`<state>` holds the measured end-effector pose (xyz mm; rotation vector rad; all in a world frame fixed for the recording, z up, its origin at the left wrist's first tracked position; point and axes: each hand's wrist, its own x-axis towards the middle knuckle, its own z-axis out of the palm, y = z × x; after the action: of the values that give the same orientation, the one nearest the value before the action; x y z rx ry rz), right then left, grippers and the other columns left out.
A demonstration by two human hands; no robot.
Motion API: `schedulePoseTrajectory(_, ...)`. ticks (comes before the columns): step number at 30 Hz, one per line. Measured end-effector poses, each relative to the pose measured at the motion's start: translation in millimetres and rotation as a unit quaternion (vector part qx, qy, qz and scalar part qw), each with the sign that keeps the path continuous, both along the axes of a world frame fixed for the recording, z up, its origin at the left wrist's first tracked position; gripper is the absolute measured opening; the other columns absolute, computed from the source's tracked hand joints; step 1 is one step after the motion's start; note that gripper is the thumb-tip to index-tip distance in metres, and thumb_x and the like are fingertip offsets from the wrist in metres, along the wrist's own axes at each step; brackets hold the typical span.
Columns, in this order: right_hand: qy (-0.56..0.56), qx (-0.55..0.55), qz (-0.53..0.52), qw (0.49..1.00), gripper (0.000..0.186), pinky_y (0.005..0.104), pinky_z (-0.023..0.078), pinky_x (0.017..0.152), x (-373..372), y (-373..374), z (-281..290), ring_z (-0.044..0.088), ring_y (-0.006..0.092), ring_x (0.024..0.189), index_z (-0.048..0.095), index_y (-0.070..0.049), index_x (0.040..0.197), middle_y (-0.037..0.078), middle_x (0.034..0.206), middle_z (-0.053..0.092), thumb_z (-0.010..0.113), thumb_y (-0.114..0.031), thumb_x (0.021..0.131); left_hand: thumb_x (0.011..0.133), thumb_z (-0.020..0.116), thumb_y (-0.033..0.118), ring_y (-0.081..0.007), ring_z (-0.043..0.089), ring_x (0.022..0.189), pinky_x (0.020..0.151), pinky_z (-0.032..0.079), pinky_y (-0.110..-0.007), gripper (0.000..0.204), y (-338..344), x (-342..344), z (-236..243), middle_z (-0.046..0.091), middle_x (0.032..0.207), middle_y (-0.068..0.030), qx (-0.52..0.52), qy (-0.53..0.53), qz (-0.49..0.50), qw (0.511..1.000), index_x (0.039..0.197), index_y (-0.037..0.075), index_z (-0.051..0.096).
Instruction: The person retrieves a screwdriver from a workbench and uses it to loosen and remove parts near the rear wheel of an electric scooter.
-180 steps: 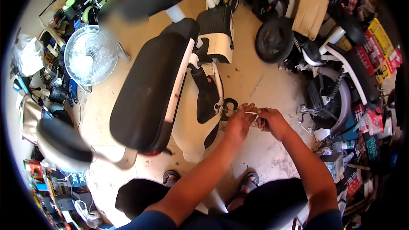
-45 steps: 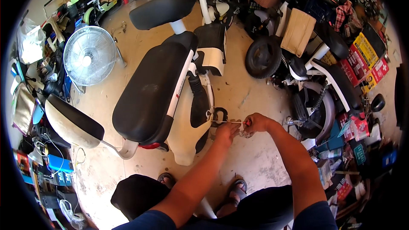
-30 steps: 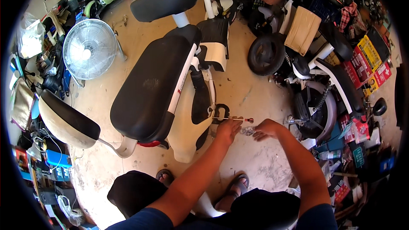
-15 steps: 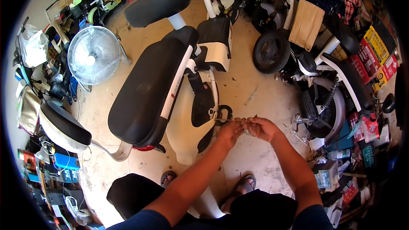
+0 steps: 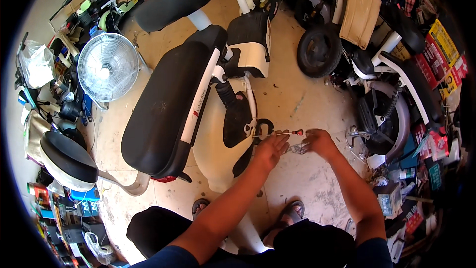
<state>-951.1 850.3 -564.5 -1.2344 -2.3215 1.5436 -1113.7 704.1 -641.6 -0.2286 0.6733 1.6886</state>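
Observation:
A scooter with a long black seat [image 5: 163, 104] and pale body panel [image 5: 215, 154] stands before me. A thin rod-like tool [image 5: 299, 132] with a red end lies horizontal, its left end at a metal fitting [image 5: 250, 130] on the scooter. My left hand [image 5: 270, 149] has its fingers curled at the shaft, apparently holding it. My right hand [image 5: 320, 143] is just right of the red end, off the tool, with fingers bent but apart. Below the tool is a crumpled or metallic item [image 5: 297, 149] I cannot make out.
A wire fan [image 5: 106, 69] stands at left, beside piled parts and bags. A loose tyre [image 5: 320, 54], another partly dismantled scooter [image 5: 409, 94] and cardboard [image 5: 359, 17] crowd the right. A detached-looking seat [image 5: 67, 161] is at lower left. My feet [image 5: 292, 211] are below.
Since half a second ago my right hand has come off the tool and shifted right, exposing the red end. My left hand stays at the shaft, slightly higher in view.

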Motion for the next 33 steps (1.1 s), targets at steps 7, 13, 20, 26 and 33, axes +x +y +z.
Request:
schedulePoseTrajectory(7, 0.172, -0.557, -0.012, 0.813, 0.056, 0.0287, 0.058, 0.083, -2.4, 8.0, -20.3, 0.073, 0.0279, 0.108, 0.062, -0.002, 0.130, 0.014, 0.118, 0.075, 0.066, -0.050, 0.101, 0.114, 0.044, 0.030, -0.0299, 0.054, 0.137, 0.119, 0.040, -0.046, 0.034, -1.1, -0.7, -6.6, 0.062, 0.143, -0.0150, 0.011, 0.012, -0.027, 0.999, 0.130, 0.002, 0.056)
schedulePoseTrajectory(13, 0.010, -0.325, 0.095, 0.941, 0.019, 0.0368, 0.058, 0.081, -18.8, -2.3, 17.0, 0.073, 0.0291, 0.105, 0.070, -0.006, 0.114, 0.014, 0.115, 0.076, 0.070, -0.011, 0.095, 0.114, 0.042, 0.029, -0.0296, 0.053, 0.139, 0.120, 0.039, -0.047, 0.032, -7.8, 3.1, -1.3, 0.061, 0.144, -0.0139, 0.018, -0.003, -0.022, 1.000, 0.130, 0.005, 0.057)
schedulePoseTrajectory(20, 0.137, 0.552, 0.157, 0.807, 0.027, 0.0388, 0.056, 0.079, -31.6, -7.4, 7.7, 0.071, 0.0317, 0.089, 0.068, -0.005, 0.108, 0.013, 0.102, 0.074, 0.064, -0.001, 0.082, 0.114, 0.045, 0.030, -0.0301, 0.048, 0.144, 0.124, 0.034, -0.047, 0.027, 2.9, 4.2, 10.2, 0.058, 0.148, -0.0141, 0.028, 0.015, -0.015, 0.999, 0.125, 0.007, 0.054)
schedulePoseTrajectory(26, 0.078, -0.397, -0.073, 0.912, 0.032, 0.0349, 0.059, 0.086, -14.8, -3.4, 13.7, 0.074, 0.0217, 0.101, 0.065, -0.007, 0.124, 0.012, 0.112, 0.075, 0.065, -0.033, 0.105, 0.114, 0.045, 0.030, -0.0284, 0.053, 0.139, 0.121, 0.037, -0.046, 0.030, 0.5, 4.0, -1.7, 0.061, 0.145, -0.0131, 0.014, 0.026, -0.024, 0.999, 0.129, 0.006, 0.056)
schedulePoseTrajectory(33, 0.080, 0.169, 0.175, 0.967, 0.041, 0.0321, 0.058, 0.090, -12.9, -14.8, 10.4, 0.073, 0.0222, 0.103, 0.061, 0.008, 0.131, 0.020, 0.120, 0.073, 0.071, -0.009, 0.096, 0.114, 0.045, 0.029, -0.0281, 0.054, 0.138, 0.120, 0.039, -0.046, 0.031, -1.4, 7.0, 0.6, 0.062, 0.144, -0.0130, 0.012, 0.013, -0.006, 1.000, 0.130, 0.005, 0.056)
